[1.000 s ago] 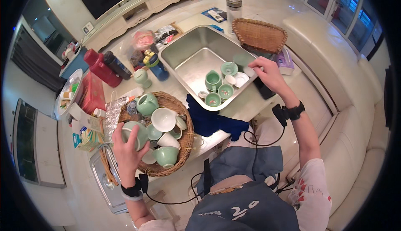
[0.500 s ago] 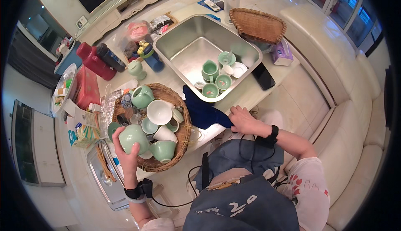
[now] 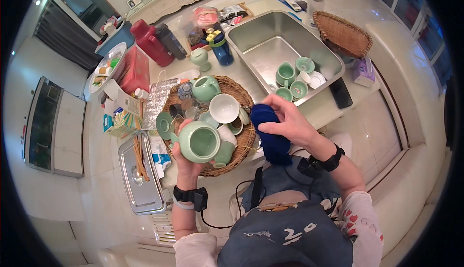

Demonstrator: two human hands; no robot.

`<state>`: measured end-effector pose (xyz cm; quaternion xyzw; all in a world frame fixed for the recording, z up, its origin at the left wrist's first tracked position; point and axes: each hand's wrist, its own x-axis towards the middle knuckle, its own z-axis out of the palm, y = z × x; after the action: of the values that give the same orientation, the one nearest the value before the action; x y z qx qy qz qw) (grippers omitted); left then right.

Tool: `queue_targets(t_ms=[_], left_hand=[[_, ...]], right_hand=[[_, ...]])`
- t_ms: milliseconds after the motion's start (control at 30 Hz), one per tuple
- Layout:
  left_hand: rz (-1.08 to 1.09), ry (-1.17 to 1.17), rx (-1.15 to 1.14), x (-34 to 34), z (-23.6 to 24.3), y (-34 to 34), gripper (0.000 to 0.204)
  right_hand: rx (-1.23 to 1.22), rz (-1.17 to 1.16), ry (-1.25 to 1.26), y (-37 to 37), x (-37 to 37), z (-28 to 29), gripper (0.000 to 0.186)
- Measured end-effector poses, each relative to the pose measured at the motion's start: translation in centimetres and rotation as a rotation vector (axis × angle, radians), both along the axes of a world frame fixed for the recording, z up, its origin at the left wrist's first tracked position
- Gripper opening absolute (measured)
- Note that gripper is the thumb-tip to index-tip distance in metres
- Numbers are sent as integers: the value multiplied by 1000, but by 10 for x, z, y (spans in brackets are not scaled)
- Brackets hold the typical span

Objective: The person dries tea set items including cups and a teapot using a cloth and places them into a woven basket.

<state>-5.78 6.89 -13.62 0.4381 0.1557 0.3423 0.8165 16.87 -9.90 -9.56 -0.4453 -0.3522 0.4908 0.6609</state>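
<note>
My left hand [image 3: 184,159] grips a round pale-green teapot [image 3: 198,142] above the near side of a wicker basket [image 3: 245,149]. Its wide mouth is tipped toward me and shows the inside; no lid is on it. To the right, my right hand [image 3: 286,121] is closed on a dark blue cloth [image 3: 268,136] that hangs bunched from the fingers, apart from the teapot. In the basket lie a white-lined bowl [image 3: 224,108], a green pitcher [image 3: 206,88], a green saucer [image 3: 165,124] and several cups, some hidden behind the teapot.
A steel basin [image 3: 268,32] behind the basket holds several green cups. A phone [image 3: 341,93] and a tissue pack [image 3: 362,72] are right of it. Bottles, including a red flask [image 3: 151,42], stand at the back left. A steel lid [image 3: 141,175] with chopsticks lies at the left.
My left hand has raised the teapot and turned its mouth toward me. My right hand has picked the blue cloth up off the table edge. The whole view has shifted.
</note>
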Motion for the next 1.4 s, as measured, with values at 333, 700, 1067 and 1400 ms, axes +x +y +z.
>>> queue_targets(t_ms=[333, 700, 1067, 1400], left_hand=[[-88, 196, 3, 16, 8, -12, 67], [44, 395, 1008, 32, 24, -11, 72], [20, 5, 1345, 58, 24, 11, 83], [182, 444, 881, 52, 25, -4, 67]], right_hand=[[408, -39, -1699, 15, -40, 4, 50], [340, 166, -1384, 41, -30, -35, 40], [109, 343, 88, 26, -27, -14, 52], [415, -642, -1002, 20, -19, 2, 23]])
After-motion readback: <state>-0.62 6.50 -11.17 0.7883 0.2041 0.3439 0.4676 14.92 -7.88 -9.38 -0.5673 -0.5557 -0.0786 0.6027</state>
